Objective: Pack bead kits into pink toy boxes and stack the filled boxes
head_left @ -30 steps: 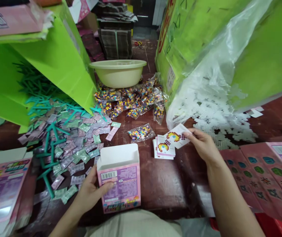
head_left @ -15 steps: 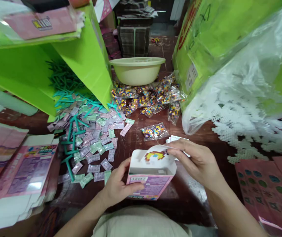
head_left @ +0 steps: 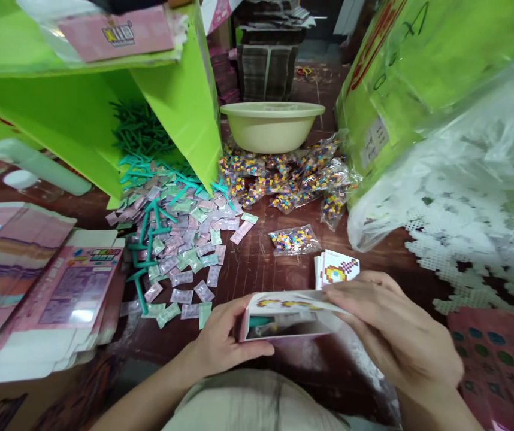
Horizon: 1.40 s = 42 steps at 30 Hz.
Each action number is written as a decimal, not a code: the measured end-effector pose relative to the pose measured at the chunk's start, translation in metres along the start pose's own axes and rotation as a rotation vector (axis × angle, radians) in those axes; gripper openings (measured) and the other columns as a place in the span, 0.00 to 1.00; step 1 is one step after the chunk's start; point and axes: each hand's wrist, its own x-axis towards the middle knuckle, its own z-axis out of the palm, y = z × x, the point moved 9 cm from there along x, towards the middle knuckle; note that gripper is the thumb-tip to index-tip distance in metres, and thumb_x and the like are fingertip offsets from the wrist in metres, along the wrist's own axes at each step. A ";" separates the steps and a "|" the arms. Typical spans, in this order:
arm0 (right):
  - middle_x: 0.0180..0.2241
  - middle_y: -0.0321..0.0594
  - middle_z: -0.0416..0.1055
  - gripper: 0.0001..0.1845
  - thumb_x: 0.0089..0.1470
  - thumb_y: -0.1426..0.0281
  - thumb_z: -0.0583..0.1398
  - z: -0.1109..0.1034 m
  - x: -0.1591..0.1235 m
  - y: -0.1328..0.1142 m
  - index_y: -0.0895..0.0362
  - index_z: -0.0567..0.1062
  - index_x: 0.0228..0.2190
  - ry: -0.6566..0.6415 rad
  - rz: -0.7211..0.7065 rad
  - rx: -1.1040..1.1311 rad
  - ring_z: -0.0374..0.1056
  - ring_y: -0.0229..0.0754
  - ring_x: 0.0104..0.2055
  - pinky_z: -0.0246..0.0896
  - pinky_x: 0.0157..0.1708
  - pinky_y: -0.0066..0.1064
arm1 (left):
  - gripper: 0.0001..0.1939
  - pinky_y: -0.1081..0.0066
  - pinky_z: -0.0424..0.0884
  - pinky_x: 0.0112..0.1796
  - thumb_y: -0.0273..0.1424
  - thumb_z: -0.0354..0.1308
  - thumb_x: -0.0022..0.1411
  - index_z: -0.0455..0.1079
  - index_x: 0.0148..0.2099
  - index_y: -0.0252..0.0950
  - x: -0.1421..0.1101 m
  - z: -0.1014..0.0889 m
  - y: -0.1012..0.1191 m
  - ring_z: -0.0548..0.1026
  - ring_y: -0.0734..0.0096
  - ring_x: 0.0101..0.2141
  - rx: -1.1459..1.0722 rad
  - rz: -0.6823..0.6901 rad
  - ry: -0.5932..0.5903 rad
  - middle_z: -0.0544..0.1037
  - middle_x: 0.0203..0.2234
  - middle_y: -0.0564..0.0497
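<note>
My left hand (head_left: 218,338) is closed around the left side of a small open pink box (head_left: 284,335), its thumb along the front edge. The box's mouth is tilted toward me, and a teal piece (head_left: 257,322) and clear plastic show inside. My right hand (head_left: 401,329) grips the right end of a white card (head_left: 297,301) with a pixel pattern, which lies across the top of the opening. Just beyond the right fingers is a small stack of similar printed cards (head_left: 340,267). One clear bag of coloured beads (head_left: 295,239) lies behind the box.
Small sachets (head_left: 189,260) and teal sticks (head_left: 151,230) are heaped at left, near flat pink cartons (head_left: 75,287). A cream basin (head_left: 272,129) stands behind more bead bags (head_left: 284,179). White pegboards (head_left: 446,251) spill from a plastic bag at right. Green boxes (head_left: 180,102) flank both sides.
The box has tipped so its printed front no longer shows. My right hand has lowered the card flatter over the opening. The view has shifted left, uncovering the card stack.
</note>
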 end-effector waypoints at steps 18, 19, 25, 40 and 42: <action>0.34 0.42 0.79 0.08 0.58 0.61 0.71 -0.070 -0.097 0.115 0.50 0.85 0.39 0.732 0.807 -0.135 0.72 0.48 0.32 0.65 0.31 0.38 | 0.35 0.59 0.81 0.51 0.42 0.77 0.56 0.71 0.62 0.40 -0.005 -0.004 0.004 0.84 0.55 0.48 0.090 0.082 0.113 0.84 0.51 0.45; 0.32 0.43 0.79 0.13 0.57 0.57 0.70 -0.058 -0.101 0.142 0.54 0.85 0.37 0.582 0.877 -0.108 0.71 0.47 0.29 0.63 0.27 0.35 | 0.34 0.59 0.81 0.52 0.41 0.76 0.57 0.70 0.62 0.40 -0.004 -0.002 0.000 0.84 0.55 0.49 0.051 0.059 0.094 0.84 0.52 0.45; 0.29 0.45 0.79 0.31 0.55 0.42 0.64 0.004 -0.119 0.229 0.58 0.84 0.31 0.058 0.900 -0.107 0.73 0.48 0.31 0.68 0.31 0.35 | 0.33 0.59 0.81 0.50 0.38 0.75 0.58 0.69 0.62 0.38 -0.010 -0.007 -0.018 0.84 0.55 0.48 -0.024 -0.068 0.132 0.84 0.51 0.43; 0.41 0.38 0.77 0.06 0.66 0.74 0.63 -0.005 0.032 0.035 0.52 0.80 0.42 0.023 0.102 0.052 0.74 0.41 0.44 0.69 0.45 0.33 | 0.33 0.61 0.81 0.48 0.40 0.74 0.59 0.69 0.64 0.44 0.005 -0.003 0.007 0.84 0.58 0.45 0.043 -0.014 0.122 0.84 0.50 0.49; 0.39 0.38 0.77 0.05 0.65 0.75 0.64 -0.013 0.030 0.028 0.53 0.78 0.41 0.034 0.093 0.057 0.74 0.40 0.42 0.68 0.44 0.33 | 0.33 0.59 0.82 0.49 0.42 0.75 0.58 0.71 0.63 0.43 0.000 -0.006 0.005 0.84 0.55 0.46 0.044 -0.012 0.137 0.84 0.50 0.47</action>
